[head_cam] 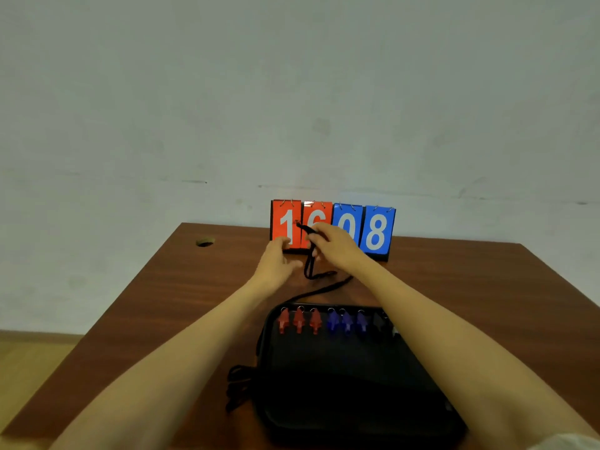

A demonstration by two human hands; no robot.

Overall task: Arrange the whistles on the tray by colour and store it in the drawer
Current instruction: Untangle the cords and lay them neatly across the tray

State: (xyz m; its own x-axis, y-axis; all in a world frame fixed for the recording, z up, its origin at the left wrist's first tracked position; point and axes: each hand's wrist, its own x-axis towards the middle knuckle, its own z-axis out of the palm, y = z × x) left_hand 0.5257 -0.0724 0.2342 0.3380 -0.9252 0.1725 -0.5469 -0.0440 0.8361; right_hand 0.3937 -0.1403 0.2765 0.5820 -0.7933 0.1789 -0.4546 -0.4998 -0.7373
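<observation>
Two hands over brown wooden table, pale wall behind

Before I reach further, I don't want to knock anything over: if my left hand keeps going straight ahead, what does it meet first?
Probably the scoreboard: the left hand points at its red "1" card, fingertips seemingly already at its base.

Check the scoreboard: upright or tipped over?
Upright. The scoreboard stands on its base at the table's far edge, digit cards facing the camera.
</observation>
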